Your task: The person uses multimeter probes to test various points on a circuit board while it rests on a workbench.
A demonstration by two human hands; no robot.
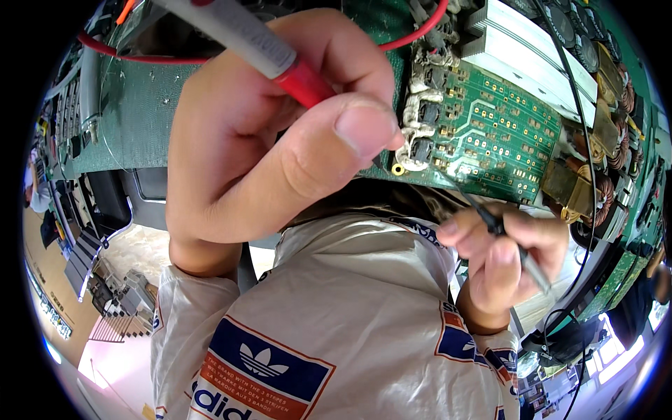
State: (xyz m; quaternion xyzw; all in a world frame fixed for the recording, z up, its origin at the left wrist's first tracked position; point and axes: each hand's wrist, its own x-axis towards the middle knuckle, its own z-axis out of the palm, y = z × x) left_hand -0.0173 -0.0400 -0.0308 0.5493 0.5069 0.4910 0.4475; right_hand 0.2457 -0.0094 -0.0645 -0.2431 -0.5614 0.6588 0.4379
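Head view only, from my end of the link. Green circuit board (504, 133) lies ahead of both hands, right of centre, on the far side of the lap. Near edge runs left to right, tipping down toward the right in this bent view. Full length I cannot judge; parts crowd it and the rim cuts it off. Row of black components (423, 150) in pale glue lines its left side, running away from the wearer.

Relation I weigh most: the near left corner, marked by a gold-ringed hole (398, 169), sits between the two hands. Left thumb looks just beside it; right hand lies lower, to the right.

Left hand (273, 168): large, raised toward the lens, fingers curled, thumb and forefinger pinched on a red-and-grey probe (308, 82). Shaft slants from upper left down to the right. Its tip I cannot make out past the thumb.

Right hand (500, 273): below the near edge, palm turned inward, thumb and fingers pinched lightly on a black-and-grey probe (492, 222). Axis points up and left, thin tip reaching the board's near edge. Touching or just above, I cannot tell. By my reckoning, this hand has the straighter line to the bare pads.
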